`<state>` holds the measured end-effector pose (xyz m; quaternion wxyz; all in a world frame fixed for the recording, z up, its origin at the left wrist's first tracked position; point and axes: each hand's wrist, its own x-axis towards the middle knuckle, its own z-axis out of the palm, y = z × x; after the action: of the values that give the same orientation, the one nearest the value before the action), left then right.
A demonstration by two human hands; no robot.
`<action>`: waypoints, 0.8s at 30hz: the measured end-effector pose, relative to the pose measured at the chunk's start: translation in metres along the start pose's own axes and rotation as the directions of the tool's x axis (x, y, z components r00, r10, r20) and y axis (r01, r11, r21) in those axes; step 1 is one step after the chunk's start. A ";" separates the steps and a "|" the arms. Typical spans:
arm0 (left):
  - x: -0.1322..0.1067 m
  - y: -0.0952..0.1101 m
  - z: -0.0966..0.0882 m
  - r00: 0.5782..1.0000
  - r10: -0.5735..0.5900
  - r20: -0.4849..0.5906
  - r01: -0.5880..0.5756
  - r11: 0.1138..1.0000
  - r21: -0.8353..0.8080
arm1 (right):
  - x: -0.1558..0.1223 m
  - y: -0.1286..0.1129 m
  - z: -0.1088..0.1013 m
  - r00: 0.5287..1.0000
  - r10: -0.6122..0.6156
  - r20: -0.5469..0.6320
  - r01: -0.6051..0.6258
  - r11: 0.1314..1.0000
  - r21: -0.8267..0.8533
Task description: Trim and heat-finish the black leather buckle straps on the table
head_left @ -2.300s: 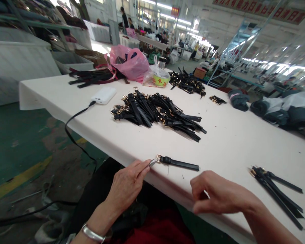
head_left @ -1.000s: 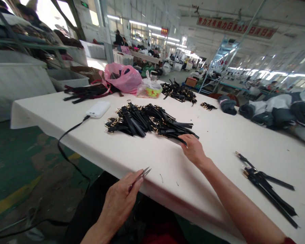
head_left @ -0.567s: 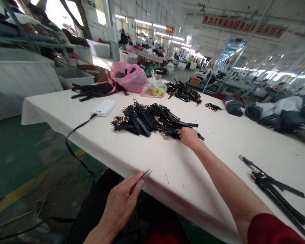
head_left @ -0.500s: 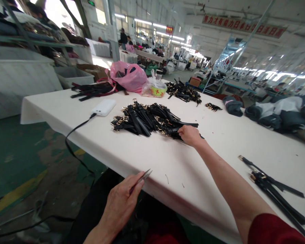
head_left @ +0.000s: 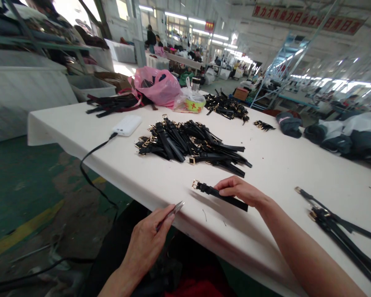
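Across a white-covered table (head_left: pixel 281 173), a right hand (head_left: pixel 239 190) pinches one black strap (head_left: pixel 207 189), flat and narrow with a squared end and a gold-toned buckle (head_left: pixel 192 184), raised just above the surface near the front edge. The left hand (head_left: pixel 148 237) grips one pair of snips (head_left: pixel 178 207). Two thread scraps (head_left: pixel 205 215) lie nearby; beyond sit one central heap of straps (head_left: pixel 170 142) and one pink bag (head_left: pixel 156 86).

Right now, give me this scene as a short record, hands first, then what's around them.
Left hand: holds a pointed metal tool by the near edge of the white table
Right hand: holds a black strap with a gold-coloured buckle
Beyond the hands: pile of buckled straps
Picture's right: smaller strap group
Picture's left: white device
Far side: pink bag
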<state>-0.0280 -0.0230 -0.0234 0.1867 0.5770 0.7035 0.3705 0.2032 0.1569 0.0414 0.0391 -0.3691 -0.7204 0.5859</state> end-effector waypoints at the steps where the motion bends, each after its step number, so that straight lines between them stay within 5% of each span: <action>1: 0.001 0.001 0.000 1.000 0.000 0.000 0.000 1.000 0.002 | -0.002 0.002 0.006 1.000 -0.027 -0.007 0.027 0.999 -0.037; 3: 0.002 0.004 0.001 1.000 0.002 -0.002 -0.002 1.000 0.006 | -0.003 0.004 0.019 0.985 -0.139 -0.098 0.115 0.969 -0.221; 6: 0.004 0.007 0.001 1.000 0.005 -0.004 -0.005 1.000 0.001 | -0.005 0.008 0.037 0.873 -0.412 -0.261 0.177 0.767 -0.617; 8: 0.005 0.008 0.002 1.000 0.003 -0.007 -0.003 1.000 -0.004 | -0.007 0.012 0.046 0.816 -0.528 -0.235 0.154 0.590 -0.793; 10: 0.006 0.008 0.002 1.000 0.001 -0.019 -0.001 1.000 -0.005 | -0.009 0.017 0.052 0.809 -0.561 -0.177 0.147 0.484 -0.863; 18: 0.017 0.011 0.006 0.999 0.005 -0.042 -0.002 0.998 0.057 | -0.006 0.013 0.058 0.776 -0.555 -0.300 0.168 0.640 -0.750; 24: 0.018 0.016 0.008 1.000 0.011 0.006 -0.012 0.997 0.080 | 0.016 -0.001 0.057 0.798 -0.587 -0.137 0.296 0.579 -0.759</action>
<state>-0.0167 -0.0026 -0.0139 0.1634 0.5891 0.7138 0.3417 0.1633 0.1201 0.0187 0.1793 -0.2638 -0.9353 0.1534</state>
